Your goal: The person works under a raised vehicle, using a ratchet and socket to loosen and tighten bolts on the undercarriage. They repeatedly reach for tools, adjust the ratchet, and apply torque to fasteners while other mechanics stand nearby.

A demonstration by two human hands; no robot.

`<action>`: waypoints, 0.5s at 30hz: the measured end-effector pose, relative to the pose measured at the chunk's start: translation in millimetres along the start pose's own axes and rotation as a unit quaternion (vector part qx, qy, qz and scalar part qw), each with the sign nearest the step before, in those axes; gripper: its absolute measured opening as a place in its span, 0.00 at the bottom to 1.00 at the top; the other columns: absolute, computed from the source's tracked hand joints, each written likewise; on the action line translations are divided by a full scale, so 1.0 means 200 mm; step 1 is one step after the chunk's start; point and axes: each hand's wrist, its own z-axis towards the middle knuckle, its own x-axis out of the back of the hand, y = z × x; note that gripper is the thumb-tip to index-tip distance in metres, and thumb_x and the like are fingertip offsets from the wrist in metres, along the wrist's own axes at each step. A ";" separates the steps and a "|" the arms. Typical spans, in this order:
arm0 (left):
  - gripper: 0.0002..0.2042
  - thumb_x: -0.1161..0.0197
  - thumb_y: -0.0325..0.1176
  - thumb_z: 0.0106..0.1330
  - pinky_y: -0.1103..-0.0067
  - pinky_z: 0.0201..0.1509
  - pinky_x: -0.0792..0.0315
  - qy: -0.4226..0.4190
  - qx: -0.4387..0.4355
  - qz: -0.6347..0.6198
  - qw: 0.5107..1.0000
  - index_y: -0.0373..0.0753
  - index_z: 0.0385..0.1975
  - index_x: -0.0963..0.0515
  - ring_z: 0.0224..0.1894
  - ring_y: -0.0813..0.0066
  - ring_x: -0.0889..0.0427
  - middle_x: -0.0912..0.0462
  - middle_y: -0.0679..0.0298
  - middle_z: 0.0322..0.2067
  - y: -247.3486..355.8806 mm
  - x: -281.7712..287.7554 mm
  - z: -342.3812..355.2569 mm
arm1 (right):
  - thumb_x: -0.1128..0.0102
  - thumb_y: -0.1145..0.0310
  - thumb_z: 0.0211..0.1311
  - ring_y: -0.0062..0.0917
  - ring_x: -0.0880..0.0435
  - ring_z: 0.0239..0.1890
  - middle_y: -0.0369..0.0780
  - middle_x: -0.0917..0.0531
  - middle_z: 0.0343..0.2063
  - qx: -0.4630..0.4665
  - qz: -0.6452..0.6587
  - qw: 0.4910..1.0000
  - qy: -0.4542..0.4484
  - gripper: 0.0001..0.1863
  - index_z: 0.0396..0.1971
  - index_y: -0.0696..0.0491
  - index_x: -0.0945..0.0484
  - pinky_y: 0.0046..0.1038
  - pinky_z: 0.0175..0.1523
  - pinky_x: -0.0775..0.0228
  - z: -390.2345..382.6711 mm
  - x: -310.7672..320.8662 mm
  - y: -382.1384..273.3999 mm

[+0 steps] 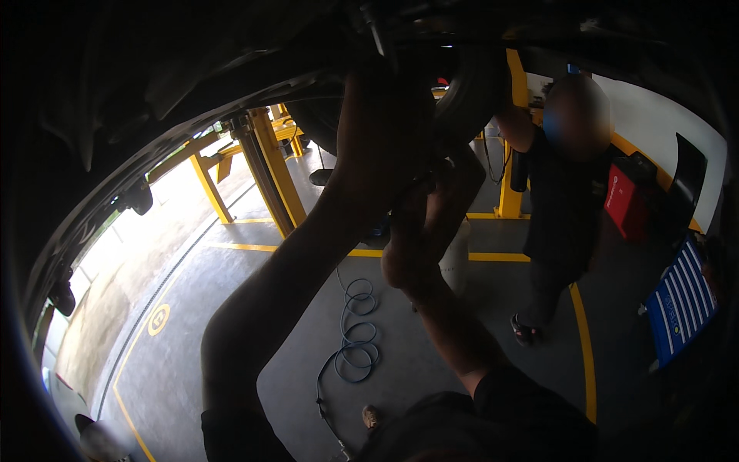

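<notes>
Both my arms reach up under the dark underside of a raised vehicle. My left hand is raised highest, up against the dark parts; deep shadow hides its fingers. Just below and to its right, my right hand has its fingers bent and closed around something dark that I cannot make out. A tyre hangs right beyond my hands. Above my left hand, a thin metal part sticks down from the underside.
A co-worker stands at right, one arm raised toward the tyre. Yellow lift posts rise behind. A coiled blue hose lies on the grey floor, near a pale cylinder. A red box and blue tool cabinet stand far right.
</notes>
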 end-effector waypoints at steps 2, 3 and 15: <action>0.19 0.25 0.40 0.54 0.70 0.52 0.31 0.018 -0.012 0.053 0.998 0.38 0.42 0.19 0.44 0.68 0.20 0.20 0.60 0.39 0.02 0.01 0.00 | 0.45 0.56 0.72 0.36 0.29 0.62 0.48 0.29 0.56 0.000 -0.083 0.994 -0.072 0.29 0.64 0.57 0.38 0.37 0.55 0.27 -0.08 0.07 0.04; 0.19 0.25 0.40 0.54 0.70 0.52 0.31 0.022 -0.023 0.062 0.998 0.38 0.42 0.19 0.44 0.67 0.20 0.20 0.59 0.40 0.02 0.01 0.00 | 0.45 0.55 0.72 0.36 0.29 0.61 0.48 0.29 0.55 -0.024 -0.116 0.979 -0.165 0.28 0.64 0.56 0.37 0.37 0.55 0.27 -0.08 0.10 0.08; 0.18 0.51 0.44 0.75 0.70 0.38 0.28 0.024 0.223 -0.528 0.819 0.33 0.41 0.23 0.32 0.64 0.23 0.23 0.54 0.29 0.08 0.13 0.05 | 0.29 0.64 0.56 0.31 0.19 0.41 0.43 0.22 0.41 -0.055 -0.138 0.938 -0.314 0.24 0.50 0.55 0.25 0.35 0.47 0.24 0.07 0.14 0.10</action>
